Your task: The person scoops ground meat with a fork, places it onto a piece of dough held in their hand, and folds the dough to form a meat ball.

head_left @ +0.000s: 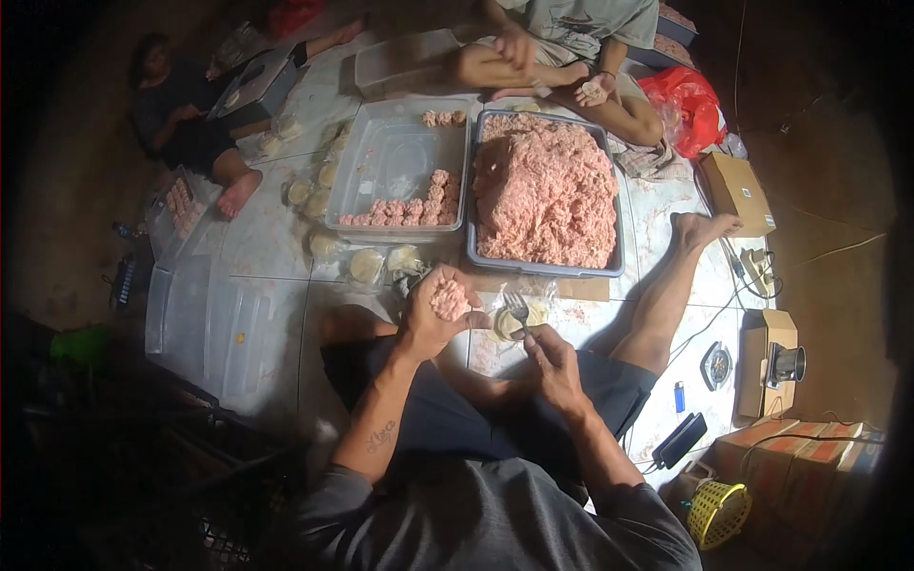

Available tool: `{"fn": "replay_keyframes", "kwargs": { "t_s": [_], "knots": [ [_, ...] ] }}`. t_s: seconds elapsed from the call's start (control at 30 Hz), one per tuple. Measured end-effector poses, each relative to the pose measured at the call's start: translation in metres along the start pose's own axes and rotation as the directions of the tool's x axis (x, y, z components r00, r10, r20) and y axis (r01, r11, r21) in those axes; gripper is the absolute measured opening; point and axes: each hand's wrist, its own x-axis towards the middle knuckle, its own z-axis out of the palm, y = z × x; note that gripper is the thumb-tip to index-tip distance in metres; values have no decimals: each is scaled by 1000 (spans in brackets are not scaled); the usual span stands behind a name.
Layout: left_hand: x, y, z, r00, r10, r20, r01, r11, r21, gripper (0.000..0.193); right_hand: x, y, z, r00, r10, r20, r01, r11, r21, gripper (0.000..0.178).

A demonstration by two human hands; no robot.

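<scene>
My left hand [433, 314] is cupped around a pink lump of minced-meat filling in a wrapper [449, 300], held above my lap. My right hand [550, 360] grips a metal fork [517, 309] with its tines up, just right of the left hand. Right beyond both hands stands a grey tray [616, 255] heaped with pink minced meat [545, 190]. Left of it is a clear plastic tray [390, 157] with rows of formed pink pieces [409, 209] along its near and right sides.
Stacks of round wrappers [366, 265] lie on the tiled floor by the clear tray. Empty clear containers [205, 324] sit at left. Two other people sit at the far side. Cardboard boxes [735, 190], a phone [682, 438], a lighter [679, 396] and a yellow basket [719, 512] are at right.
</scene>
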Motion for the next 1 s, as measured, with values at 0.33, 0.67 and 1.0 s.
{"fn": "replay_keyframes", "kwargs": {
  "t_s": [0.33, 0.67, 1.0],
  "knots": [
    [-1, -13, 14, 995, 91, -32, -81, 971, 227, 40, 0, 15, 34, 978, -200, 65, 197, 979, 56, 17],
    [-10, -4, -11, 985, 144, -95, -144, 990, 15, 49, -12, -13, 6, 993, -94, 65, 99, 993, -71, 19],
    [-4, -10, 1, 986, 122, -117, -85, 956, 280, 40, -4, -50, 6, 958, -286, -26, 237, 838, -491, 23]
  ]
}}
